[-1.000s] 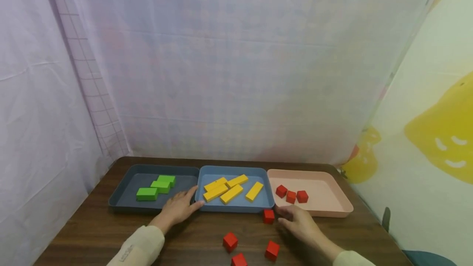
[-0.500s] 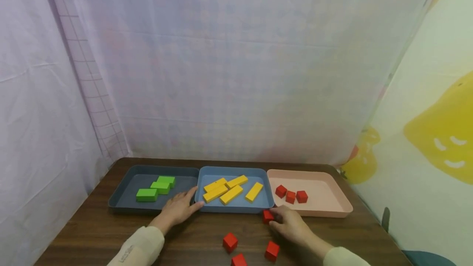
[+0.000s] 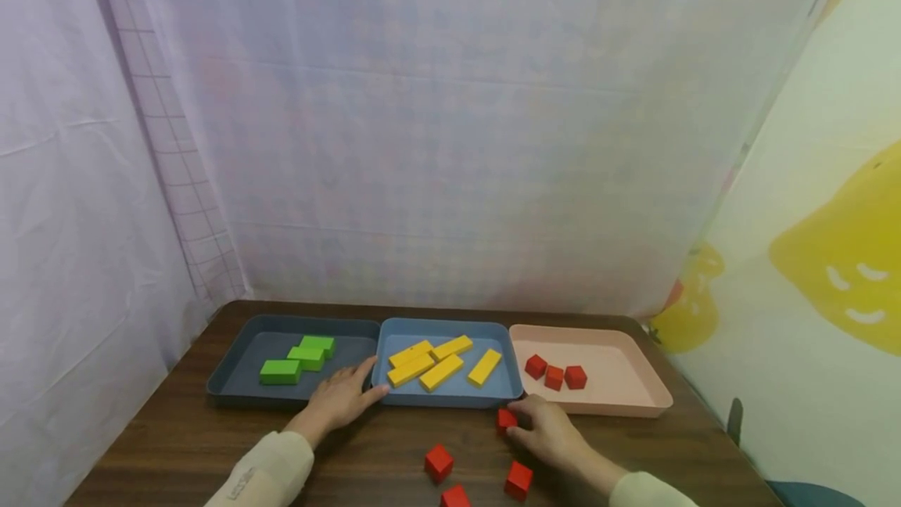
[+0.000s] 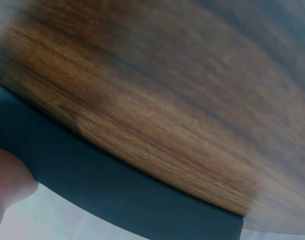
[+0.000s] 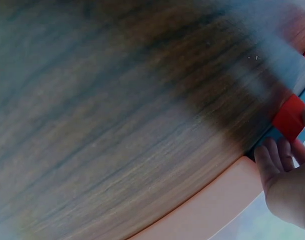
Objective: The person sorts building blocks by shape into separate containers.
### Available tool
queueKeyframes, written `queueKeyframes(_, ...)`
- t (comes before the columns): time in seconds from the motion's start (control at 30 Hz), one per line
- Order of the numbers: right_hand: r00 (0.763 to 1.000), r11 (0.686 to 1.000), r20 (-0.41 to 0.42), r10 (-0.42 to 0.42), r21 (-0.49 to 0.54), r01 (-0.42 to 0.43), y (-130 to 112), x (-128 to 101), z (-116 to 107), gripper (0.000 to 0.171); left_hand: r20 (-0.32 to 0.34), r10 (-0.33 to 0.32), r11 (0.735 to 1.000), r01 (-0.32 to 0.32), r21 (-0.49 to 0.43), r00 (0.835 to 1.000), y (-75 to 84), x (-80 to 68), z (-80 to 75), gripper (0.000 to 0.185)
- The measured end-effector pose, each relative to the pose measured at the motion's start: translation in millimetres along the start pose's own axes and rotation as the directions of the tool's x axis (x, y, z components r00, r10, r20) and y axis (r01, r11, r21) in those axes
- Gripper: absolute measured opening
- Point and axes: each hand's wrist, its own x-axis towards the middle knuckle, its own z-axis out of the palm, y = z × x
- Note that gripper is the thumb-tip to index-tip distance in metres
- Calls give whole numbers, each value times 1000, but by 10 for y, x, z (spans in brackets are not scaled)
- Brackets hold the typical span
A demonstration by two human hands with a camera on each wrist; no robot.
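I see the wooden table [image 3: 366,452] carrying three trays side by side along its far edge: a dark grey tray [image 3: 232,378] with green blocks [image 3: 299,357], a blue tray [image 3: 450,397] with yellow blocks [image 3: 439,362], and a pink tray [image 3: 626,382] with three red cubes [image 3: 554,373].

My left hand [image 3: 341,397] rests flat, fingers relaxed and spread, across the near rims where the grey and blue trays meet; its grip holds nothing.

My right hand [image 3: 545,433] has its grip pinched on one red cube [image 3: 504,419], which sits on the table just in front of the blue tray's near right corner. Three further loose cubes [image 3: 439,462] lie nearer to me.

I judge the cube rigid, light and smooth-faced; opposite flat faces offer the securest hold.
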Motion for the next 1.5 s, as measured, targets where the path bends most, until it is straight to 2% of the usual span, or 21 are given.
queueKeyframes(0.1, 1000, 1000, 5, 1, 12, -1, 6, -7, 1, 32, -2, -2, 1000, 2, 2, 1000, -3, 6, 9, 76)
queueKeyframes(0.27, 998, 997, -1, 55, 59, -55, 15, -22, -23, 32, -4, -2, 1000, 2, 8, 1000, -5, 6, 13, 76)
queueKeyframes(0.43, 995, 992, -52, 89, 92, -84, -22, -40, -63, 32, -4, 5, 1000, -5, 6, 1000, -3, 0, 7, 75)
queueKeyframes(0.6, 983, 986, -160, 94, 150, -70, -90, -38, -166, 30, -6, 10, 1000, -10, 6, 1000, -6, -2, 8, 75)
queueKeyframes(0.73, 955, 981, -278, 102, 187, -50, -73, 11, -333, 31, -6, 4, 1000, -4, 2, 1000, -7, 1, 8, 75)
queueKeyframes(0.9, 923, 987, -374, 86, 161, -27, 128, 67, -557, 32, -4, -3, 1000, 3, 2, 1000, -3, 4, 10, 75)
queueKeyframes(1.13, 904, 977, -380, 196, 152, -148, 538, 92, -755, 39, -4, -17, 1000, 17, 7, 1000, 9, 4, 3, 75)
queueKeyframes(1.33, 888, 942, -331, 320, 210, -262, 843, 127, -816, 40, -8, -14, 1000, 14, 7, 1000, 1, 5, 11, 75)
queueKeyframes(1.5, 872, 949, -375, 314, 148, -279, 960, 132, -833, 35, -15, 0, 1000, 0, 12, 1000, -8, 10, 20, 74)
